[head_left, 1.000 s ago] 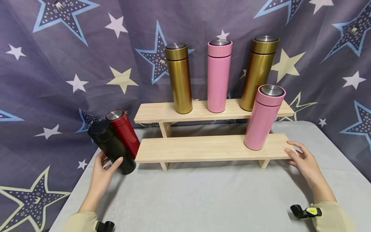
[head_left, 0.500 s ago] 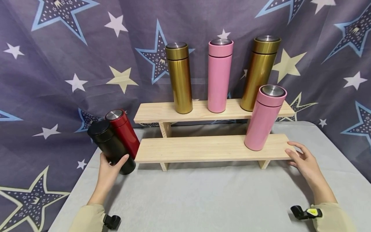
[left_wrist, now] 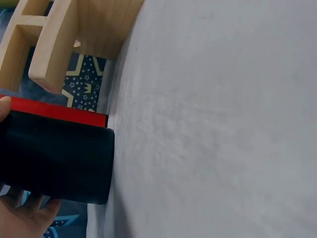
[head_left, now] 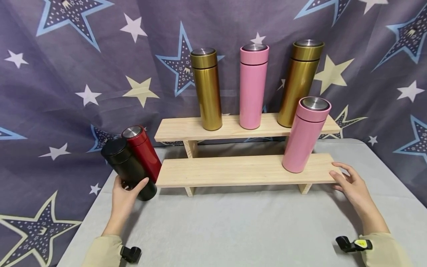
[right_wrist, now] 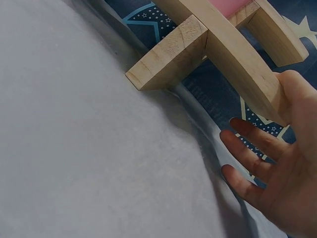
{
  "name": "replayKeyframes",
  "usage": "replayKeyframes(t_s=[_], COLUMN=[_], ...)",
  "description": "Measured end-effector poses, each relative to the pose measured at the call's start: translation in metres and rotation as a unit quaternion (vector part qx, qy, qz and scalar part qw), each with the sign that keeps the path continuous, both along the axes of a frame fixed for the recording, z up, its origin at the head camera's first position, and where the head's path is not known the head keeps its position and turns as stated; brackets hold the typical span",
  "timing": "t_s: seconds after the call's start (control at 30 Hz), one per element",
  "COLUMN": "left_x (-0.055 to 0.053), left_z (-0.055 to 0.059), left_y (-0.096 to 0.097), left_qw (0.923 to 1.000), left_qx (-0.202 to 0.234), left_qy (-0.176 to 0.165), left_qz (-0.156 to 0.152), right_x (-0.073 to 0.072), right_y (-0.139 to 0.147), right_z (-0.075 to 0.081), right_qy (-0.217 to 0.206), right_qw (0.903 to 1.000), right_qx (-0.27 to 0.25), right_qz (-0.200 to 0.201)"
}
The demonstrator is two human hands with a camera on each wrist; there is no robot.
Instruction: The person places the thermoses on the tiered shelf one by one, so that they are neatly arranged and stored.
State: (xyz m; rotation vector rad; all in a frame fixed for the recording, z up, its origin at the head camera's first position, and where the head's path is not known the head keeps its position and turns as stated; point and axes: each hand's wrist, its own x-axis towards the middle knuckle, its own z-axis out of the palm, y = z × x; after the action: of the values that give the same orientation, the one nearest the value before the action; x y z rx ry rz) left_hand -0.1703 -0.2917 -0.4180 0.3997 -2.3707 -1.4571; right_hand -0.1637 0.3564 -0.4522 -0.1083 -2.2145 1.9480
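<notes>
My left hand (head_left: 124,200) holds a black thermos flask (head_left: 128,165) round its lower body, the thumb on one side and the fingers on the other. The flask leans left beside a red thermos flask (head_left: 143,152), which it partly covers. In the left wrist view the black flask (left_wrist: 57,156) lies across the view, with its base near the grey cloth. My right hand (head_left: 353,187) is at the right end of the lower wooden shelf (head_left: 220,170). Its thumb touches the board, and in the right wrist view several fingers of the hand (right_wrist: 282,173) are spread, loose and apart from the wood.
A gold flask (head_left: 207,92), a pink flask (head_left: 254,89) and another gold flask (head_left: 298,89) stand on the upper shelf (head_left: 230,128). Another pink flask (head_left: 305,135) stands at the right of the lower shelf. A star-patterned curtain (head_left: 110,74) hangs behind the grey-covered table (head_left: 233,230).
Between the first and second frames my left hand moved slightly right and settled closer round the black flask, its thumb farther across it. The right hand and the flasks stay where they were.
</notes>
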Motion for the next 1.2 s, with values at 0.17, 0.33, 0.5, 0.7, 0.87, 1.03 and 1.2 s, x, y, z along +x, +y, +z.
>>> replayKeyframes(t_s=[0.17,0.33,0.5,0.7,0.87,1.03,1.2], left_x=[0.001,0.004,0.008,0.012,0.015,0.017,0.020], left_z=[-0.002,-0.004,0.000,0.004,0.005,0.006,0.010], left_y=[-0.001,-0.004,-0.006,-0.005,-0.005,-0.005,-0.003], left_qw=[0.9997,0.9988,0.9970,0.9915,0.9806,0.9615,0.9460], left_qx=[-0.001,-0.001,0.009,0.032,0.069,0.113,0.137], left_qy=[0.010,0.030,0.061,0.111,0.167,0.239,0.288], left_qz=[0.023,0.040,0.047,0.061,0.075,0.076,0.061], right_x=[0.000,0.000,0.000,0.000,0.000,0.000,0.000], right_y=[0.000,-0.001,-0.001,0.000,0.000,-0.001,0.000], right_z=[0.000,0.001,0.001,-0.001,-0.002,-0.002,-0.001], right_qy=[-0.003,-0.009,-0.005,0.005,0.004,0.002,0.000], right_qw=[0.9999,0.9992,0.9996,1.0000,0.9999,0.9999,0.9999], right_qx=[0.016,0.038,0.028,0.004,0.015,0.016,0.015], right_qz=[-0.003,-0.008,-0.006,-0.002,-0.005,-0.007,-0.007])
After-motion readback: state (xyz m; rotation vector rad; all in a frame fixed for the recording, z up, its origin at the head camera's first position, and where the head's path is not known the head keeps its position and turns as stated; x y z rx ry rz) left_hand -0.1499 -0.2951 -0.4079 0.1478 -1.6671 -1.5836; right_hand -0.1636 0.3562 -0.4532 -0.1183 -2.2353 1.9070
